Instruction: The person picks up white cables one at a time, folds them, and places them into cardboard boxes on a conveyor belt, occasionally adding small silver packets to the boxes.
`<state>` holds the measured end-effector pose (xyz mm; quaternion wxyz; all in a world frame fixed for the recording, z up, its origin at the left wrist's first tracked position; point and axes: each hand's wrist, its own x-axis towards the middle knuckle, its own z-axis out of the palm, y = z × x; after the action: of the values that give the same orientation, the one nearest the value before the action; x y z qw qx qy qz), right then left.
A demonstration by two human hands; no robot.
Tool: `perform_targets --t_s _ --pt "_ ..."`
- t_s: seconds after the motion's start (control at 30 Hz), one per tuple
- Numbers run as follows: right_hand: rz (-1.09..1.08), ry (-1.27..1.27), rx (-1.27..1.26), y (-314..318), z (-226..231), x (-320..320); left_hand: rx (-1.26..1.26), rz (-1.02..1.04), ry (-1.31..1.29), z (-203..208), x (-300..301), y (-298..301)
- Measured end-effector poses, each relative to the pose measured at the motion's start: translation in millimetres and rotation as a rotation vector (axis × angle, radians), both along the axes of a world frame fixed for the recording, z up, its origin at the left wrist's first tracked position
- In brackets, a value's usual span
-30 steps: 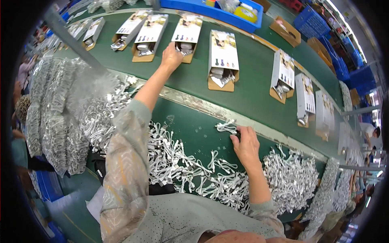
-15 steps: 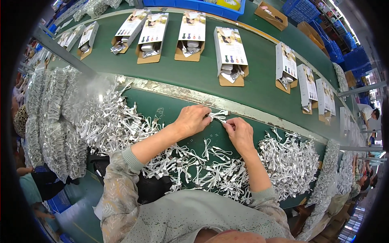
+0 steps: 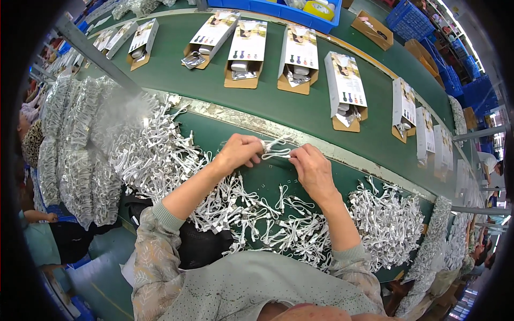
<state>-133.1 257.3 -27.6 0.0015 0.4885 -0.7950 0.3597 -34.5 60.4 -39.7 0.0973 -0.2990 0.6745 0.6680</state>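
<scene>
Between my hands is a white charging cable (image 3: 276, 155), doubled into loops just above the green table (image 3: 257, 184). My left hand (image 3: 239, 152) is closed on the left end of the loops, thumb and fingers pinched together. At the right end, my right hand (image 3: 315, 169) pinches the cable with its fingertips. Whether more than one cable is held I cannot tell. Below and left of my hands lies a large heap of bundled white cables (image 3: 155, 155). A second heap of cables (image 3: 386, 224) lies to the right of my right forearm, with loose ones spread between.
Beyond a worn pale rail (image 3: 241, 120), a green conveyor belt (image 3: 187, 85) carries several open printed boxes (image 3: 246, 45). Clear bags of cables (image 3: 75, 155) are stacked at left. A blue bin (image 3: 278, 12) stands at the back. Other people work at both sides.
The boxes on the belt have shifted right. My left hand has drawn slightly left, and the cable between my hands now shows wider, more open loops.
</scene>
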Motion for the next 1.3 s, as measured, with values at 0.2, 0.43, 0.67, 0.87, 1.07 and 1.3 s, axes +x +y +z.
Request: perform_targets --t_s 0.2,0.43,0.67,0.87,1.07,1.3 --pt "-0.207 -0.513 0.013 2.9 -4.8 -11.5 -0.120 0.190 0.132 0.6 -3.5 -24.8" --pt "-0.311 -1.339 -0.213 -61.3 -35.9 -69.9 -0.151 0.605 0.297 3.1 -25.7 -67.9" --pt "-0.496 -1.537 -0.446 -113.1 -64.1 -112.1 -0.192 0.836 0.234 -32.5 -85.1 -120.5" --pt "-0.520 -1.394 -0.367 -112.2 -74.0 -139.1 -0.160 0.822 0.212 -56.1 -147.2 -143.4" --pt "-0.199 -0.487 0.287 -25.0 -24.5 -86.9 -0.750 0.187 0.241 -30.3 -127.7 -107.9" --pt "0.231 -0.340 0.845 84.7 33.5 18.1 -0.728 -0.800 0.464 15.7 19.5 61.2"
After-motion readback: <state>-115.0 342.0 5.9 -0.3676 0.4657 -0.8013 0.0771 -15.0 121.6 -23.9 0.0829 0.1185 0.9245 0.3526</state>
